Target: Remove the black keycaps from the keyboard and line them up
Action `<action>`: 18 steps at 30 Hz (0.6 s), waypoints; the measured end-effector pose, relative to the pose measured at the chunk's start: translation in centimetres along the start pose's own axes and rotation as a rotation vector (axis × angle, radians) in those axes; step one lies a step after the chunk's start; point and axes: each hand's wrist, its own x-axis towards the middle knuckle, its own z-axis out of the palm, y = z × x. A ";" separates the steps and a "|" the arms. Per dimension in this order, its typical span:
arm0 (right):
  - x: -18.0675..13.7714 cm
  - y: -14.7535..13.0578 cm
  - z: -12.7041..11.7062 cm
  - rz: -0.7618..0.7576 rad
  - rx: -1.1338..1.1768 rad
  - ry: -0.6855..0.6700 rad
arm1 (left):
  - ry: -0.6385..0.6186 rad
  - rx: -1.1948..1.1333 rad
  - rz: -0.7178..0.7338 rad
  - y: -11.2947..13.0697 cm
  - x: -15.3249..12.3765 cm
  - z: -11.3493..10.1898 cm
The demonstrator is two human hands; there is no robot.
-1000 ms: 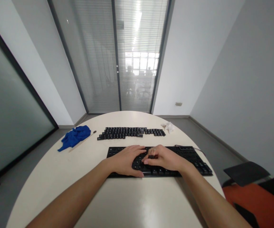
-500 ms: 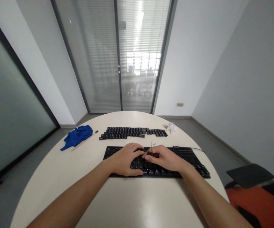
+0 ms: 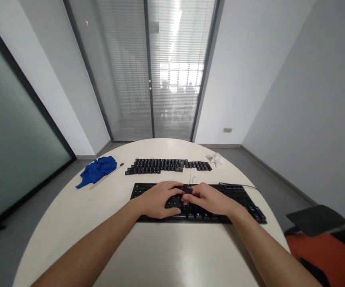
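Your left hand (image 3: pixel 160 201) rests, fingers spread, on one black plastic keyboard (image 3: pixel 247 204); your right hand (image 3: pixel 210 199) pinches one two-pronged wire tool (image 3: pixel 188 189) over it. Beyond the keyboard lie one blue cloth (image 3: pixel 98 170), many black keycaps (image 3: pixel 148 166).

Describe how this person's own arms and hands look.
Both the left forearm and the right forearm are bare as far as the picture shows, with no sleeves in view. The left hand and right hand wear no gloves. Neither wrist shows a watch or bracelet.
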 end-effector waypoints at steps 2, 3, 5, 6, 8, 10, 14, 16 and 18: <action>0.0 0.1 0.0 0.004 0.001 0.004 | -0.010 0.002 -0.007 0.0 0.1 0.0; 0.1 0.2 0.0 0.007 0.008 0.006 | -0.016 0.003 -0.015 0.0 0.2 0.0; 0.2 0.4 0.0 0.007 0.044 0.019 | -0.021 0.003 -0.034 0.1 0.2 0.0; 0.3 0.6 0.1 0.005 0.072 0.026 | -0.020 0.004 -0.044 0.2 0.3 0.0; 0.4 1.0 0.2 -0.001 0.130 0.040 | -0.011 0.004 -0.057 0.3 0.3 0.1; 0.5 1.4 0.3 0.006 0.175 0.065 | 0.007 -0.011 -0.059 0.3 0.4 0.2; 0.8 1.8 0.8 0.038 0.234 0.167 | 0.092 -0.129 -0.086 -0.1 0.5 0.7; 1.0 1.7 0.9 0.034 0.229 0.224 | 0.143 -0.183 -0.129 -0.5 0.5 1.0; 1.1 1.5 1.0 0.024 0.219 0.268 | 0.176 -0.216 -0.165 -0.9 0.6 1.3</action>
